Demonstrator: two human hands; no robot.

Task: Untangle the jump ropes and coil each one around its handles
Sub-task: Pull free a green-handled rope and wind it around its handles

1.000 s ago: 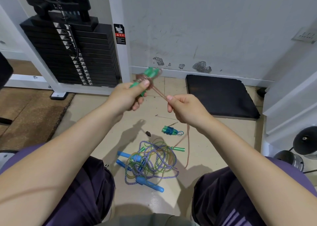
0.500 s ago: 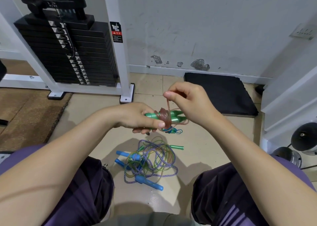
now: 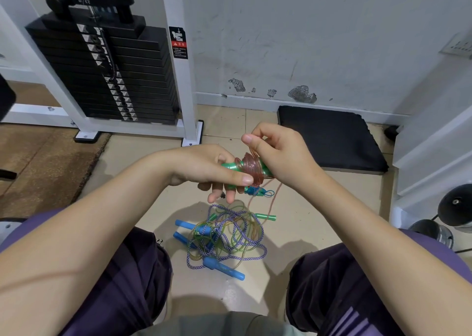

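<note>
We hold the green handles (image 3: pixel 231 166) in our left hand (image 3: pixel 204 168), with the pink rope (image 3: pixel 251 168) coiled just beside its thumb. Our right hand (image 3: pixel 278 154) pinches the rope above the coil. Compared with half a second ago, the coil is thicker.

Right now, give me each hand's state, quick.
Left hand: grips the green handles.
Right hand: pinches the pink rope above its coil.

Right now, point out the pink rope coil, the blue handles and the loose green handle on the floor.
pink rope coil (image 3: pixel 251 168): head view, middle of the wound turns.
blue handles (image 3: pixel 224 269): head view, shaft of the nearest one.
loose green handle (image 3: pixel 267 217): head view, mid-shaft.
</note>
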